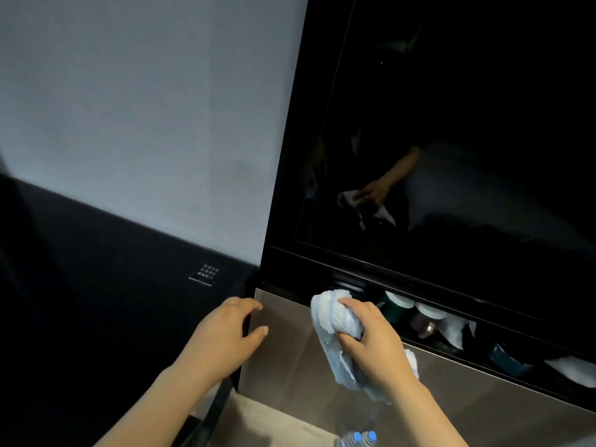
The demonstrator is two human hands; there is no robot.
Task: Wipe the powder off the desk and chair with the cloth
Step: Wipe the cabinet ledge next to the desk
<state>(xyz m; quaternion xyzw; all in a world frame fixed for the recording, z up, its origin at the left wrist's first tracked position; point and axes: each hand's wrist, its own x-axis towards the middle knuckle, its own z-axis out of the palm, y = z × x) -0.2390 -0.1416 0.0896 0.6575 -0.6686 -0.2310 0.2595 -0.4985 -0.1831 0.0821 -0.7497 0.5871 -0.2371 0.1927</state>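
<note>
Pale grey wall fills our view left of a large dark screen, and under the wall runs a black band bearing a small plaque with white characters too small for us to read. Directly below the screen a long shadowed recess holds a row of containers: two jars with white caps stand side by side at its left part, one body dark green and the other brownish, then some crumpled white paper, then a teal pot further right. What is inside the jars and pot we cannot tell. Below the recess lies a grey-brown panel. Our right grip is clamped on the cloth, a white and pale blue towel bunched in the fingers, its wad against the panel just below the screen's lower left corner while a loose tail hangs under the wrist. Our left grip holds the panel's left edge, thumb on its face and fingers bent round the side, a little left of the cloth and not touching it. Far below the screen, at the frame's bottom edge, two clear bottles with blue caps stand together.
</note>
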